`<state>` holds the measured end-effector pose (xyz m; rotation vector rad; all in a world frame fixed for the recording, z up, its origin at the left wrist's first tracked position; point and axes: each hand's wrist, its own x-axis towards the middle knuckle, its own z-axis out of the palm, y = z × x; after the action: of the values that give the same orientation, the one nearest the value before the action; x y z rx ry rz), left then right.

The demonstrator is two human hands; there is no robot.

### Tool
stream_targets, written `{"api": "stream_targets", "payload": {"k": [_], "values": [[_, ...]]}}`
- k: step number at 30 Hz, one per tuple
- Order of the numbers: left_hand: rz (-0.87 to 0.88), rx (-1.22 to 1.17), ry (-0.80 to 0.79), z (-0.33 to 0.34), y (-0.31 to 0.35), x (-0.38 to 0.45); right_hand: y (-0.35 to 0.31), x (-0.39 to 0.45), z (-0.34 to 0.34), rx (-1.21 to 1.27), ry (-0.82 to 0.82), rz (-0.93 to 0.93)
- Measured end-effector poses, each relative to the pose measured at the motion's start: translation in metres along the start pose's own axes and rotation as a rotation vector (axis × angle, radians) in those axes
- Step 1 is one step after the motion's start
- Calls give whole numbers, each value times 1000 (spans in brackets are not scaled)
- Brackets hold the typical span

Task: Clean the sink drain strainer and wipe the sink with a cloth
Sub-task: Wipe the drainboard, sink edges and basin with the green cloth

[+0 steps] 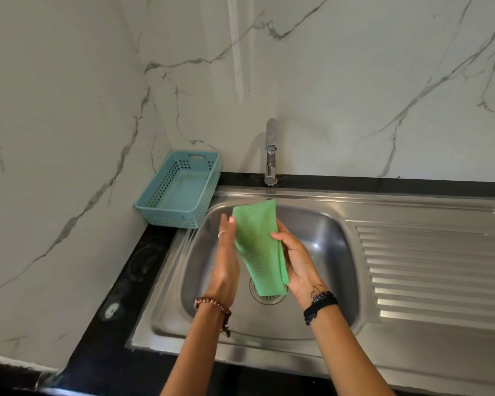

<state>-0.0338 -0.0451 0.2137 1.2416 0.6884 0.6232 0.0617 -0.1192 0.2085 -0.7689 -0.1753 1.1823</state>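
A folded green cloth is held upright above the steel sink basin. My right hand grips the cloth's right edge, thumb across its front. My left hand rests flat against the cloth's left side with fingers straight, a ring on one finger. The round drain strainer sits in the basin floor, its upper part hidden behind the cloth's lower end.
A chrome tap stands behind the basin on the black counter. An empty light-blue plastic basket sits at the back left corner. A ribbed steel drainboard extends to the right. Marble walls enclose the left and back.
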Motion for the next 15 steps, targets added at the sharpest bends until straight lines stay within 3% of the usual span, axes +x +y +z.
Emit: {"api": "stream_targets", "payload": {"k": [2, 5, 8, 15], "values": [[-86, -58, 22, -11, -9, 2, -3, 1, 1, -7, -5, 2], [-292, -359, -52, -19, -14, 0, -6, 3, 0, -27, -4, -6], [-304, -577, -169, -24, -21, -6, -7, 7, -3, -200, 48, -52], [-186, -461, -301, -28, -24, -8, -15, 8, -17, -643, 145, -334]]}}
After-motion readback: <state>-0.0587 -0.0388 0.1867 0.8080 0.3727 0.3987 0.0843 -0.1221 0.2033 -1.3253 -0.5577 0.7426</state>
